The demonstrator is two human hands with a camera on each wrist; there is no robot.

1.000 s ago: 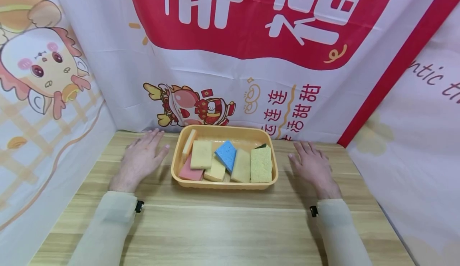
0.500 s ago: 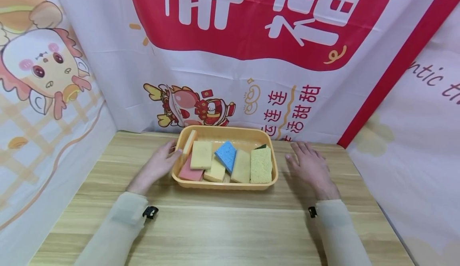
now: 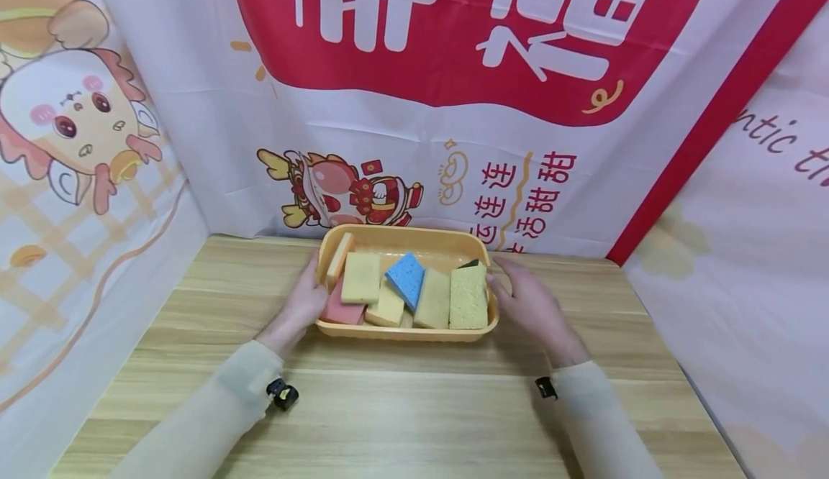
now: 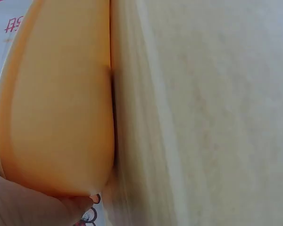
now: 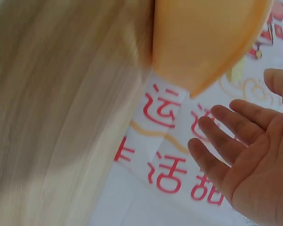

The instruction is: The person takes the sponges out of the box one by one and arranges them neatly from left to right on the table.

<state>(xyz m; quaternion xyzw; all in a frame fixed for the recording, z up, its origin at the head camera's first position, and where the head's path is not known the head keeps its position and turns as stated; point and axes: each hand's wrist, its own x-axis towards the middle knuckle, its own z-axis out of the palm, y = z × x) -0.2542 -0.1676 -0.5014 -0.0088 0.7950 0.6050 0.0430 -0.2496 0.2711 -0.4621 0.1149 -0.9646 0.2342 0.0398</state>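
Note:
An orange plastic bin (image 3: 401, 334) stands on the table against the back cloth. Several sponges lie in it: a blue one (image 3: 406, 279), a pink one (image 3: 343, 308), a pale yellow one (image 3: 361, 277), a tan one (image 3: 432, 300) and a rough yellow one (image 3: 468, 299) among them. At the bin's left end my left hand (image 3: 300, 305) holds the wall, its fingers wrapping the outside in the left wrist view. Beside the right end, my right hand (image 3: 532, 305) has its fingers spread; the right wrist view shows a gap between its fingertips (image 5: 195, 146) and the bin.
The wooden table (image 3: 401, 414) extends in front of the bin. A printed cloth (image 3: 414, 134) hangs right behind it, with more printed cloth at the left (image 3: 149, 263) and right (image 3: 745, 285). Each wrist carries a small black device (image 3: 282, 395).
My left hand has moved right from the table to the bin's left end and taken hold of it. My right hand has moved left, close to the right end. The bin has hardly moved.

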